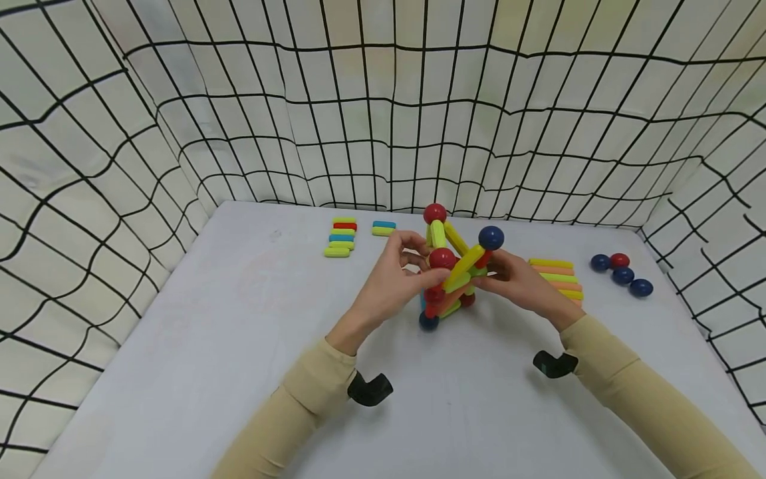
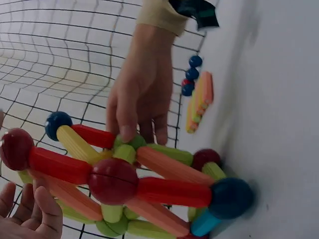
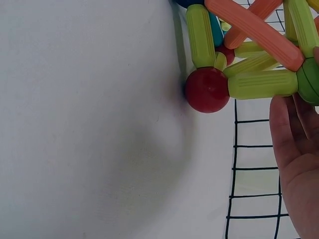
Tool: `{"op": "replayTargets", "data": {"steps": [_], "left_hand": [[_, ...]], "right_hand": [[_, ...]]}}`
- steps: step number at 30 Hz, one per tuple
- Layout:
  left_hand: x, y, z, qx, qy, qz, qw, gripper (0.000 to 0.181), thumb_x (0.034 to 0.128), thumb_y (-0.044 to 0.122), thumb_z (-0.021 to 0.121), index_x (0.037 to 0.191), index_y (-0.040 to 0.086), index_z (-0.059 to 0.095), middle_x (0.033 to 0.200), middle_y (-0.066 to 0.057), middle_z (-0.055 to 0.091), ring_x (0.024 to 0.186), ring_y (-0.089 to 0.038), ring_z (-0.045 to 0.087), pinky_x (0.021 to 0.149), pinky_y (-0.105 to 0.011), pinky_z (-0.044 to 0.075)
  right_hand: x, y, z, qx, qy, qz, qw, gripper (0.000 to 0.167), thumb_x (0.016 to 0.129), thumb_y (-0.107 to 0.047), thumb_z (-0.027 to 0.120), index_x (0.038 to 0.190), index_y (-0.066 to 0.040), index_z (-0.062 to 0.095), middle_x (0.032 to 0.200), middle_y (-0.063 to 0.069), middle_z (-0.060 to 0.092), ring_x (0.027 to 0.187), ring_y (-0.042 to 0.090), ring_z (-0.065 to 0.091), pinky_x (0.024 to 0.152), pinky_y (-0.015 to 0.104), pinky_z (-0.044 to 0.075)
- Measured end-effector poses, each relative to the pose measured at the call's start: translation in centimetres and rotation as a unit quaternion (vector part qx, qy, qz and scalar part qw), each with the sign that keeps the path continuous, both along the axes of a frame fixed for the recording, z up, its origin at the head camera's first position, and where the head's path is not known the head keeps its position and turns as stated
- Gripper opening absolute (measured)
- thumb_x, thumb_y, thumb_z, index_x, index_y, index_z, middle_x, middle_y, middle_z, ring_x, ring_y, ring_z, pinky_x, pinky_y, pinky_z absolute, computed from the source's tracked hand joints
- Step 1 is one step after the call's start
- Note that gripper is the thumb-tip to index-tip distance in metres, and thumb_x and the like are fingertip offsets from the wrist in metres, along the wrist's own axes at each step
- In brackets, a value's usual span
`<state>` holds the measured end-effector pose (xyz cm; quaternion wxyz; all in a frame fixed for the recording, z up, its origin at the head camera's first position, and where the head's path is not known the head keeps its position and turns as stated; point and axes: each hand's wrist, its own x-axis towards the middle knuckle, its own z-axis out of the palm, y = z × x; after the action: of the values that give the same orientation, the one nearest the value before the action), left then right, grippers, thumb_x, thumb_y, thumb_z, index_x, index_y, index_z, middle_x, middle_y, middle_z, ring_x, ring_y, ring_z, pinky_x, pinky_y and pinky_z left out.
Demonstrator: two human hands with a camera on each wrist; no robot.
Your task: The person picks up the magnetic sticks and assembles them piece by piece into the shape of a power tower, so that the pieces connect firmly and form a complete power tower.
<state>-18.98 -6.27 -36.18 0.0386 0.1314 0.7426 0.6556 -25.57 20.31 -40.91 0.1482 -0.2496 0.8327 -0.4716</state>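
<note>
A magnetic stick-and-ball structure [image 1: 463,267] of red, yellow, green, blue and salmon pieces stands on the white table. Around its near upper red ball [image 2: 16,149], the left hand [image 1: 385,283] curls with thumb and fingers on either side. In the left wrist view that hand [image 2: 37,214] is cut off by the frame's edge. On the far side, the right hand [image 1: 526,283] pinches a green ball [image 2: 130,142], thumb on top. The right wrist view shows the right hand [image 3: 299,174] beneath a lime stick [image 3: 261,83], beside a red ball [image 3: 207,90] low on the structure.
Short coloured sticks [image 1: 342,237] lie in a column at the back left, with a small pair of sticks [image 1: 383,228] alongside. Longer sticks [image 1: 553,276] lie by the right wrist. Farther right sit several loose balls [image 1: 622,275]. Black netting [image 1: 391,103] encloses the table.
</note>
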Motion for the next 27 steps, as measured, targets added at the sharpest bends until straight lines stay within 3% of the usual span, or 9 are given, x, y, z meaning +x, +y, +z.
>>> {"op": "replayTargets", "data": {"steps": [4,7,12,16,21,27], "left_hand": [[0.4,0.4,-1.6,-0.103,0.070,-0.015,0.9921,0.049,0.0835,0.018,0.079,0.115,0.007,0.043,0.105,-0.007,0.054,0.090,-0.020,0.055,0.069,-0.025,0.051],[0.2,0.7,-2.2,-0.160,0.089,-0.017,0.9830,0.044,0.0841,0.016,0.078,0.113,0.006,0.047,0.097,-0.004,0.054,0.084,-0.018,0.053,0.066,-0.021,0.047],[-0.5,0.6,-2.3,-0.211,0.117,0.009,0.9704,0.037,0.0848,0.013,0.077,0.111,0.003,0.052,0.094,-0.007,0.054,0.082,-0.020,0.052,0.065,-0.022,0.046],[-1.7,0.2,-2.3,-0.228,0.131,0.057,0.9631,0.031,0.0874,0.011,0.074,0.110,0.001,0.055,0.093,-0.008,0.055,0.082,-0.021,0.053,0.066,-0.023,0.046],[-3.8,-0.1,-2.5,-0.216,0.132,0.108,0.9615,0.023,0.0902,0.008,0.070,0.108,-0.001,0.058,0.094,-0.011,0.059,0.084,-0.022,0.057,0.070,-0.028,0.049],[-6.1,-0.3,-2.8,-0.189,0.099,0.102,0.9717,0.022,0.0927,0.008,0.067,0.111,0.001,0.058,0.104,-0.012,0.063,0.095,-0.024,0.062,0.082,-0.032,0.053]], "right_hand": [[0.1,0.0,0.2,0.001,0.005,-0.003,1.0000,0.051,0.094,-0.025,0.067,0.138,-0.009,0.046,0.134,0.011,0.054,0.122,0.031,0.053,0.102,0.050,0.044],[0.3,0.0,0.4,0.002,0.004,-0.006,1.0000,0.052,0.094,-0.026,0.067,0.138,-0.009,0.046,0.135,0.011,0.054,0.122,0.032,0.053,0.102,0.051,0.044],[1.0,0.0,0.6,0.012,0.002,-0.025,0.9996,0.056,0.093,-0.030,0.067,0.141,-0.014,0.043,0.137,0.010,0.053,0.122,0.031,0.053,0.101,0.049,0.046],[2.0,-0.4,1.0,0.013,-0.017,-0.054,0.9983,0.059,0.093,-0.032,0.068,0.142,-0.012,0.042,0.137,0.012,0.051,0.124,0.032,0.052,0.100,0.049,0.046],[3.3,-1.5,1.4,0.010,-0.041,-0.077,0.9961,0.051,0.094,-0.029,0.066,0.134,-0.004,0.046,0.132,0.015,0.053,0.123,0.033,0.053,0.100,0.047,0.047],[4.6,-2.7,1.5,-0.003,-0.065,-0.076,0.9949,0.047,0.095,-0.029,0.065,0.132,-0.005,0.049,0.130,0.013,0.056,0.118,0.029,0.056,0.097,0.039,0.050]]}}
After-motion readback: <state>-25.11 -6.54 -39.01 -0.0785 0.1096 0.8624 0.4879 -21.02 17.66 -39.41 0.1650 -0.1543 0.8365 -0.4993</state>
